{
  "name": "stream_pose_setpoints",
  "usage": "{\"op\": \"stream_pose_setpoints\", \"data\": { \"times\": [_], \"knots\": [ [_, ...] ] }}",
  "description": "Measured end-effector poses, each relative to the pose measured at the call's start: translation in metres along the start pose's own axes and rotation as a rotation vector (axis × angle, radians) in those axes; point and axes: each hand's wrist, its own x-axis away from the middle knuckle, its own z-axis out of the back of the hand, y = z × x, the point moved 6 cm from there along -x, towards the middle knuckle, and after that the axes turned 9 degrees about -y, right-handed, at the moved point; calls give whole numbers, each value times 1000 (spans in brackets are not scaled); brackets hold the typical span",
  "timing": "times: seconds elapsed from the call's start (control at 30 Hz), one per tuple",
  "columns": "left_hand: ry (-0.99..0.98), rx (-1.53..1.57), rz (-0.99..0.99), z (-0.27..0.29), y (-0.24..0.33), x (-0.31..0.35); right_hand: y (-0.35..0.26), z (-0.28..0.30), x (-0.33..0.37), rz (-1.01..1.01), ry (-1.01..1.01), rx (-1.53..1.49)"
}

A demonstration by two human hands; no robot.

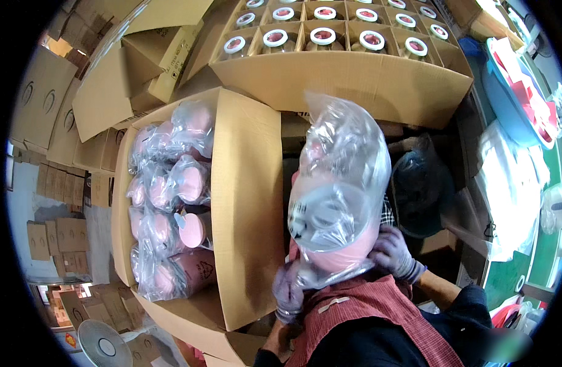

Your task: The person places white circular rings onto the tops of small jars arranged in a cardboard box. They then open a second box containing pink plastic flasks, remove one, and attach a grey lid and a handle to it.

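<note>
A clear plastic bag (348,131) stands up in front of my body, with a pink rounded container (336,258) inside its lower part. The container's wide top looks grey and glassy through the film. My left hand (288,290), in a grey-purple knit glove, is closed on the bag's lower left edge. At the lower right of the bag, my gloved right hand (393,252) has its fingers curled against the film. Close by on the left, an open carton (247,208) holds several bagged pink containers (193,183) in rows; one pink round top (192,230) shows uncovered.
Ahead, a divided carton (342,76) holds several jars with white-rimmed lids. A dark bag-lined bin (420,189) stands right of the bag. Further right are a blue basin (498,101) and white plastic bags (507,189) on a green table. A fan (103,345) stands lower left.
</note>
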Motion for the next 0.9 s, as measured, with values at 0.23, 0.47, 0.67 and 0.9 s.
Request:
{"op": "stream_pose_setpoints", "data": {
  "times": [0.23, 0.47, 0.67, 0.9],
  "knots": [
    [-241, -141, 137, -32, 44, -31, -22, 48, -76, -84, 24, -209],
    [-308, -358, -621, -43, 147, -159, -99, 138, -125, 622, 150, 40],
    [-333, -342, -857, -45, 241, -205, -34, 234, -97, 69, 224, 433],
    [-164, -70, -783, -47, 289, -253, 0, 409, 167, -745, 792, 455]
  ]
}}
